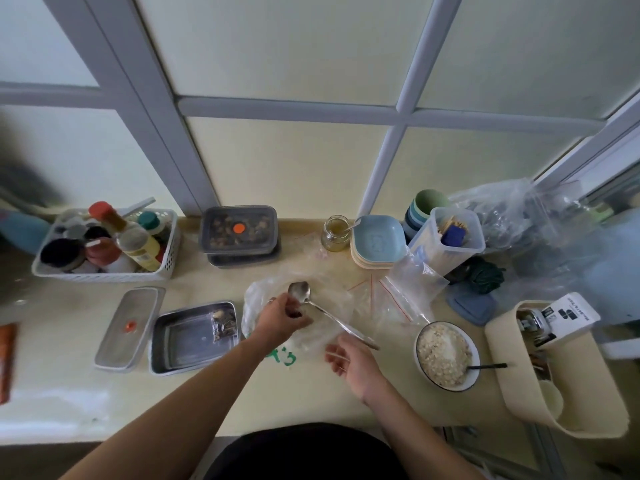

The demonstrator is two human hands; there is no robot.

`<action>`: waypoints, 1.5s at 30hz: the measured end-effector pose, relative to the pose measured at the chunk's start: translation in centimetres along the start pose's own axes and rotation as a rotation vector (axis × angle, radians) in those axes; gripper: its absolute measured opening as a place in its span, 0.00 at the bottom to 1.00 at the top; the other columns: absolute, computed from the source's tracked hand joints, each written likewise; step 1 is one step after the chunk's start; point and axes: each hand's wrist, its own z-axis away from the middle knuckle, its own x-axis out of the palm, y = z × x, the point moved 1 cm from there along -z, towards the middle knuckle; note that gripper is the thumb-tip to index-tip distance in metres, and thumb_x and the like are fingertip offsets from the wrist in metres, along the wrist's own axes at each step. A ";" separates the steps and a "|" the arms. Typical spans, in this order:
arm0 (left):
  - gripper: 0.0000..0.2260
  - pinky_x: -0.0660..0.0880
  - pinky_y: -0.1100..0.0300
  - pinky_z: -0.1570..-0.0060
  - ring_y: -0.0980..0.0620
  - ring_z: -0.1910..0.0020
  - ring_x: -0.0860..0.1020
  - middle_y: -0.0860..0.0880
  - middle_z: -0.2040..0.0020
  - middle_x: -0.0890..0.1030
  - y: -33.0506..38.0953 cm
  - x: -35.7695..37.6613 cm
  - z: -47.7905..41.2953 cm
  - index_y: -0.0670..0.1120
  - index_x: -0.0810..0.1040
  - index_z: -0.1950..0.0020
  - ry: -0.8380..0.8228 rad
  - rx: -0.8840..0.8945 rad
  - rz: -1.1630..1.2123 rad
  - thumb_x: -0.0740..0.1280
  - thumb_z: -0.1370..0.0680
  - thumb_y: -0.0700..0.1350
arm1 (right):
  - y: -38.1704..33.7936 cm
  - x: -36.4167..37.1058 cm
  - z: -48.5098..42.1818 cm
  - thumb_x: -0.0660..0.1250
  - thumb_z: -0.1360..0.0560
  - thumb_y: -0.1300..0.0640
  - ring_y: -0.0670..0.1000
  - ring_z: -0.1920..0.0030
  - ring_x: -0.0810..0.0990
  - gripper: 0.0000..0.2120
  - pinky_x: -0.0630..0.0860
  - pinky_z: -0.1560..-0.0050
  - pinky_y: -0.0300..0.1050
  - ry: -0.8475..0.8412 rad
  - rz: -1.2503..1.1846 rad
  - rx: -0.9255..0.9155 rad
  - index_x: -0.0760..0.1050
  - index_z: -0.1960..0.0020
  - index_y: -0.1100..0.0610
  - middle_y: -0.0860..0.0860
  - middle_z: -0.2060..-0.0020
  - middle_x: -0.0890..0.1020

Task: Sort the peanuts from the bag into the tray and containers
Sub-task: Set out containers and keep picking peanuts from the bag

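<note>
Your hands hover over the clear bag (263,292) on the counter (207,403).
Your left hand (282,322) pinches dark bits (295,312) at the bag's mouth, beside the spoon (325,313); your right hand (353,365), at 4 o'clock, has its grip released. Green writing (282,355) on the bag reads roughly "4'3". The tray (180,355) at 9 o'clock holds a dark pile (223,323).

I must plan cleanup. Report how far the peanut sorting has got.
Done: a dark pile lies at the right end of the metal tray, and the rear lidded container holds dark pieces. In hand: the left hand curls its fingers at the clear bag; what they hold is unclear. The right hand is open beside the spoon. Left: most of the tray is bare.
</note>
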 end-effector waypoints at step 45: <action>0.26 0.71 0.60 0.36 0.58 0.37 0.74 0.58 0.36 0.78 0.5 -0.5 0.6 0.57 0.73 0.30 -0.215 0.220 -0.150 0.74 0.27 0.47 | -5.4 5.3 0.0 0.67 0.22 0.57 0.44 0.65 0.78 0.09 0.68 0.66 0.34 0.230 0.833 -0.727 0.80 0.60 0.55 0.45 0.67 0.81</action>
